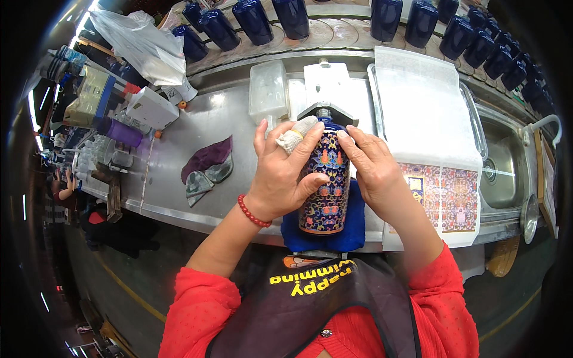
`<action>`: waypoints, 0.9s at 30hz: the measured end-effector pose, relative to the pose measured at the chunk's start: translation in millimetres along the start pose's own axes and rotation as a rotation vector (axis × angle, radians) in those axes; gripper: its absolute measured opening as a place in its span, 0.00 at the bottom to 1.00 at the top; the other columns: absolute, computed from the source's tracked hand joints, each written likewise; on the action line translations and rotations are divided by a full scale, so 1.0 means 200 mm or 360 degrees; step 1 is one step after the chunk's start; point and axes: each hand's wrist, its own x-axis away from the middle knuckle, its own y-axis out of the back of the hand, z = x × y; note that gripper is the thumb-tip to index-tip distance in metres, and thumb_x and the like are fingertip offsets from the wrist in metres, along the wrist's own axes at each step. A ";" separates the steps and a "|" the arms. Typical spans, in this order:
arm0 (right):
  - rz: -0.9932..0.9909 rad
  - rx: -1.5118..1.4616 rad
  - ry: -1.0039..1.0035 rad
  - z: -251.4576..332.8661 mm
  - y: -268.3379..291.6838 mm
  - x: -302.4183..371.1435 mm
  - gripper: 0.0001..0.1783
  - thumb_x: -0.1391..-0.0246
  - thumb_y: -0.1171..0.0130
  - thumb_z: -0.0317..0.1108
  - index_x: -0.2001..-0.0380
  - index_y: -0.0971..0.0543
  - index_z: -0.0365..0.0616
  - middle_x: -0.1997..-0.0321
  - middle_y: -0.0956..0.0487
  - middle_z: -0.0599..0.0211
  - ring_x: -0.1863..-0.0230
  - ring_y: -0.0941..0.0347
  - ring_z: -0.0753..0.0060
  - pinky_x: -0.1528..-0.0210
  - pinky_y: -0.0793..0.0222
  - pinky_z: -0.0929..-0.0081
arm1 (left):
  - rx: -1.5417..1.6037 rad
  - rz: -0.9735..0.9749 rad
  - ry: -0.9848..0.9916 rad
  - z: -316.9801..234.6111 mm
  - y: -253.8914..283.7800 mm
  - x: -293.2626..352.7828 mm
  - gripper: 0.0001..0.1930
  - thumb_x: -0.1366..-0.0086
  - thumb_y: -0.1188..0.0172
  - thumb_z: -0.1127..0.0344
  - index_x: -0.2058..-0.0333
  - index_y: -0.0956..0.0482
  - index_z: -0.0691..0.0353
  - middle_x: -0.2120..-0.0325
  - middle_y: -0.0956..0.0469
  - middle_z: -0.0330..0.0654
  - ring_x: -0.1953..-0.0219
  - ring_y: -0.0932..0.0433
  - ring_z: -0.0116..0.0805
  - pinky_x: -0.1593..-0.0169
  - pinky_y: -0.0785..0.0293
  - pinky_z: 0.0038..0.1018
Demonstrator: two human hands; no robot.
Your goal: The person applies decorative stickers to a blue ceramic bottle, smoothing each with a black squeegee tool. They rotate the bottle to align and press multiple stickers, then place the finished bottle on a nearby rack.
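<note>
A dark blue bottle (326, 194) with a colourful floral pattern lies between my hands, its neck pointing away from me toward a grey angled rest. My left hand (276, 174) holds its left side, the thumb on the patterned front and a forefinger near the shoulder. Whitish wrapping (291, 140) covers one finger of that hand. My right hand (375, 170) grips the right side, fingertips pressed on the shoulder by the pattern's upper edge; its thumb is hidden. Beneath the bottle is a blue cloth (353, 230) at the counter's front edge.
Printed pattern sheets (459, 197) lie at right under white paper (418, 101), beside a sink (498, 170). A purple and grey cloth (209, 164) rests at left. A clear container (267, 89) stands behind. Several blue bottles (250, 21) line the slatted conveyor (334, 30).
</note>
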 end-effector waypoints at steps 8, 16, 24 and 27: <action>-0.0093 -0.0006 0.0002 -0.05 -0.05 0.02 0.33 0.56 0.44 0.19 0.41 0.25 0.35 0.43 0.24 0.40 0.46 0.26 0.40 0.42 0.28 0.54 | -0.0565 0.0275 -0.0200 -0.05 0.05 -0.02 0.47 0.33 0.63 0.25 0.33 0.32 0.60 0.52 0.18 0.42 0.28 0.46 0.50 0.29 0.66 0.62; -0.0287 -0.0398 -0.0191 -0.10 0.02 0.00 0.22 0.48 0.42 0.21 0.48 0.26 0.33 0.52 0.21 0.42 0.50 0.23 0.42 0.48 0.25 0.55 | -0.0459 0.0238 -0.0335 -0.12 0.06 -0.10 0.41 0.31 0.61 0.27 0.33 0.30 0.52 0.55 0.16 0.41 0.30 0.43 0.49 0.27 0.71 0.59; -0.0210 0.0027 0.0299 -0.02 0.07 -0.08 0.14 0.52 0.34 0.30 0.62 0.26 0.43 0.66 0.25 0.61 0.62 0.26 0.55 0.59 0.31 0.65 | 0.0158 0.0093 -0.0013 -0.10 0.02 0.23 0.46 0.32 0.51 0.31 0.34 0.35 0.70 0.37 0.34 0.60 0.33 0.40 0.58 0.28 0.60 0.60; 0.0053 -0.0313 0.0724 0.06 0.11 -0.08 0.12 0.52 0.33 0.33 0.68 0.25 0.42 0.66 0.25 0.60 0.63 0.25 0.55 0.59 0.31 0.67 | 0.0345 -0.0050 0.0202 -0.15 -0.07 0.45 0.52 0.37 0.44 0.30 0.30 0.44 0.70 0.38 0.33 0.61 0.34 0.39 0.62 0.28 0.59 0.59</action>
